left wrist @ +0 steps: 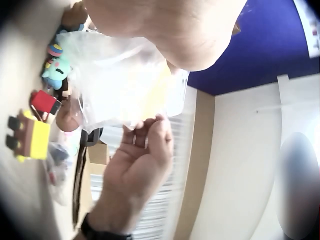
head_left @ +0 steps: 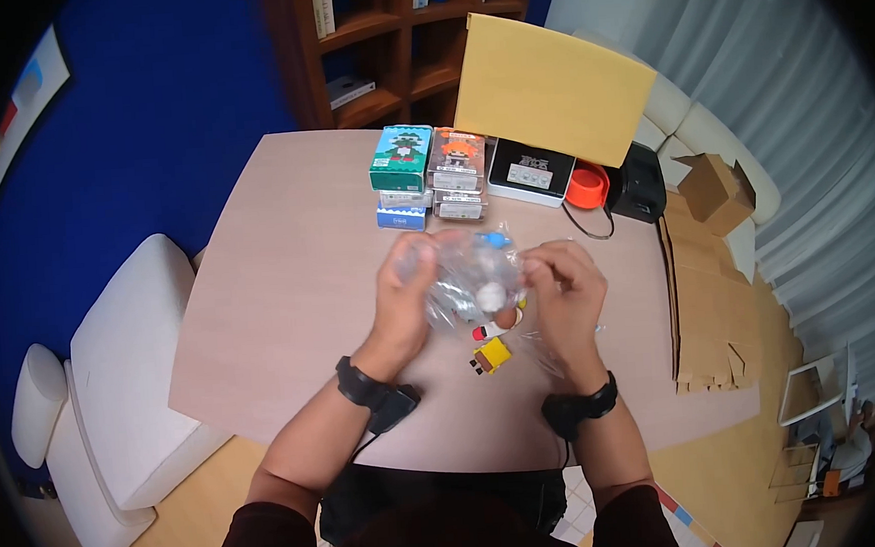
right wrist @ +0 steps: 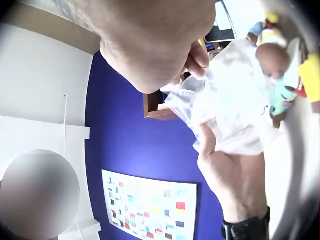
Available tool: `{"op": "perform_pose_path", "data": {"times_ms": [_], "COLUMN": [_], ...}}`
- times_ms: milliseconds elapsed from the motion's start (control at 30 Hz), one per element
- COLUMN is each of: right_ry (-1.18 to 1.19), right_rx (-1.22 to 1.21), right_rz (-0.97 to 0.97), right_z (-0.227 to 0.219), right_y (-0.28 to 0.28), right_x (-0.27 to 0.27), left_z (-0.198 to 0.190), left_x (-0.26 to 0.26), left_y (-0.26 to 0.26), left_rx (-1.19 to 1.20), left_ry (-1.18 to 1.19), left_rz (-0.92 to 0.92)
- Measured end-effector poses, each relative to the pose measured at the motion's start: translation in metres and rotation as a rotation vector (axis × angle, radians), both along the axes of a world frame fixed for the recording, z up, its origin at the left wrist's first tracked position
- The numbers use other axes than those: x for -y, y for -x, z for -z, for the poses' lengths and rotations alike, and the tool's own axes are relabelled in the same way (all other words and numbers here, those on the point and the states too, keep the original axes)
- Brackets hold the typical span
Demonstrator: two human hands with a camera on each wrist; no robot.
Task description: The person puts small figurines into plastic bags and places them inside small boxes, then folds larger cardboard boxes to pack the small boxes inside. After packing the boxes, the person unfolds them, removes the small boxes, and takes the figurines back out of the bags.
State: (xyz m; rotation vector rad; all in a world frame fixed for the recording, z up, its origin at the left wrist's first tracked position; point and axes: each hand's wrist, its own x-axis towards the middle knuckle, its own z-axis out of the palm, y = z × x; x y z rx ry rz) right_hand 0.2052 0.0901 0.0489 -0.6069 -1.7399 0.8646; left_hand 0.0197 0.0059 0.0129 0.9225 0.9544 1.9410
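A crinkled clear plastic bag [head_left: 451, 291] is stretched between both hands over the table. My left hand [head_left: 405, 294] grips its left side, with the thumb over the film in the right wrist view. On the other side my right hand [head_left: 570, 283] pinches the bag's edge between thumb and curled fingers. Just below the bag, a yellow and brown block-shaped figure [head_left: 492, 355] lies on the table. Small toys crowd beside it, among them a mint-green figure [left wrist: 57, 70] and a red piece [left wrist: 46, 102]; the bag partly covers this group in the head view.
Toy boxes [head_left: 401, 160] are stacked at the table's back. Right of them stand a black-and-white box [head_left: 532, 172], a yellow panel [head_left: 551, 86], a red round object [head_left: 586, 186] and a black device [head_left: 636, 183]. Flattened cardboard [head_left: 705, 307] lies along the right edge.
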Motion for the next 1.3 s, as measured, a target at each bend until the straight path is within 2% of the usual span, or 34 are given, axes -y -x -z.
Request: {"op": "perform_pose_path", "data": {"times_ms": [33,67,100,133,167,200,267,367,433,467,533,600,733,800,833,900,1067,1133,1167,1233,1267,1300], "right_ry": [0.023,0.045,0.041,0.006,-0.029,-0.034,0.004,0.086,0.139,0.217,0.297,0.538,0.55,0.315,0.316,0.017,0.014,-0.016,-0.01,-0.126,-0.12,-0.218], "right_rx": [0.093,0.187,0.19,0.291,0.391,0.393,0.775,0.842,0.886,0.845,0.803,0.666,0.536,0.521,0.522,0.454,0.398,0.369,0.365,0.385,0.383,0.342], "right_rz": [0.099,0.197,0.193,0.194,0.196,0.196,0.207,0.148,0.132,0.13,0.13,0.004,-0.012,0.087,0.088,0.06,0.005,-0.003,0.002,0.01,0.012,0.021], "right_z": [-0.003,-0.006,-0.003,0.007,0.018,0.026,0.04,0.055,0.056,0.056,0.063,0.077,0.053,0.029,0.011,-0.023,-0.055,-0.061,-0.064,-0.072,-0.077,-0.081], "right_y": [0.001,0.003,0.006,0.008,0.011,0.015,0.025,0.041,0.048,0.05,0.049,0.045,0.033,0.028,0.026,0.019,0.001,-0.006,-0.009,-0.012,-0.012,-0.013], "right_x": [-0.008,-0.017,-0.031,-0.049,-0.067,-0.081,-0.108,-0.127,-0.131,-0.13,-0.134,-0.152,-0.132,-0.119,-0.108,-0.085,-0.071,-0.065,-0.059,-0.047,-0.04,-0.032], "left_z": [0.0,0.0,0.0,0.001,0.007,0.014,0.013,0.006,0.008,0.01,0.011,-0.004,-0.006,-0.004,-0.003,0.004,-0.004,-0.011,-0.018,-0.036,-0.041,-0.046], "left_x": [-0.003,-0.004,-0.002,-0.001,-0.002,-0.004,-0.006,-0.002,-0.003,-0.003,-0.004,0.002,0.004,0.002,0.002,-0.001,-0.003,-0.001,-0.001,-0.003,-0.006,-0.009], "left_y": [0.005,0.014,0.026,0.037,0.046,0.055,0.063,0.066,0.067,0.066,0.065,0.059,0.059,0.057,0.056,0.056,0.041,0.033,0.028,0.013,0.005,-0.004], "left_rx": [0.328,0.331,0.424,0.515,0.516,0.509,0.507,0.574,0.462,0.467,0.312,0.275,0.176,0.157,0.14,0.059,-0.137,-0.484,-0.488,-0.819,-0.822,-0.84], "left_ry": [-0.003,-0.008,0.024,0.059,0.057,0.113,0.159,0.207,0.161,0.159,0.172,0.194,0.259,0.245,0.234,0.256,0.296,0.203,0.206,0.069,0.073,0.002], "left_rz": [0.05,0.047,0.027,0.01,0.011,-0.052,-0.119,-0.122,-0.027,-0.029,-0.019,-0.028,0.015,0.008,-0.002,-0.009,-0.013,-0.059,-0.051,-0.077,-0.072,-0.11]}}
